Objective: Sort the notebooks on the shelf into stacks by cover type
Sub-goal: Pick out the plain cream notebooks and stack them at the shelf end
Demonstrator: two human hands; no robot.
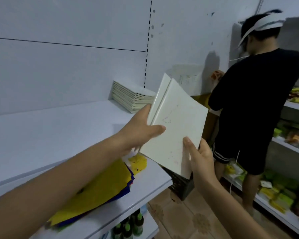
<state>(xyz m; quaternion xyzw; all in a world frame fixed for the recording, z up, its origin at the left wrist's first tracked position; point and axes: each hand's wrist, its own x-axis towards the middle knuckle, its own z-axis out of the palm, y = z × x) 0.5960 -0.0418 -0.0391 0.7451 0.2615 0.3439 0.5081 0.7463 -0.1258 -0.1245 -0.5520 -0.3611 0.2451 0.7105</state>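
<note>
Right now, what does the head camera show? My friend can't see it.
The left hand and right hand hold pale notebooks up by white shelves. A pale stack sits at the back, a yellow stack nearer. A person in black stands to the right.

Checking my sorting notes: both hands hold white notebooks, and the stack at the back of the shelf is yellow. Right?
No: in the head view the back stack is white. The left hand and right hand do hold white notebooks.

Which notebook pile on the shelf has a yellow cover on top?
The near pile at the front; the far pile at the back is all white.
</note>
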